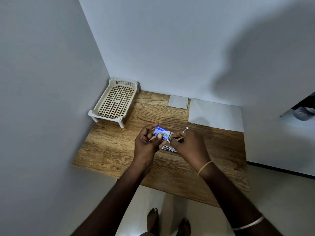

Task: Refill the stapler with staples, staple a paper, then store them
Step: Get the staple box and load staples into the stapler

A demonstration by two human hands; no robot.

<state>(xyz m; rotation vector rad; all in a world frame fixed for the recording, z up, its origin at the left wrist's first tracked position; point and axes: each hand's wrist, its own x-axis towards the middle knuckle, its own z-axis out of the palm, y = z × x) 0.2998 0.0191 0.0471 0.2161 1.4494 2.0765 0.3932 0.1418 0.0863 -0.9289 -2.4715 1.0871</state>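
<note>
Above the middle of the table, you hold the small blue staple box clear of the wood, lengthways between your two hands. Your left hand grips it from the left: the thumb lies across the near face of the box and the fingers curl round its far side. Your right hand meets the box at its right end, with the fingertips bunched and pinching there, where a pale flap shows; what lies inside the box cannot be made out. That hand wears a ring, and a yellow band sits on its wrist.

Just under your hands, on the wood, a dark metallic object peeps out between them, mostly covered and too hidden to name.

Farther back on the right, against the wall, a stack of white paper lies flat, and a small square pad lies just beside its left edge. At the back left corner stands a cream plastic basket rack on short legs, well apart from the box. Your bare feet show on the floor below the table's near edge.
</note>
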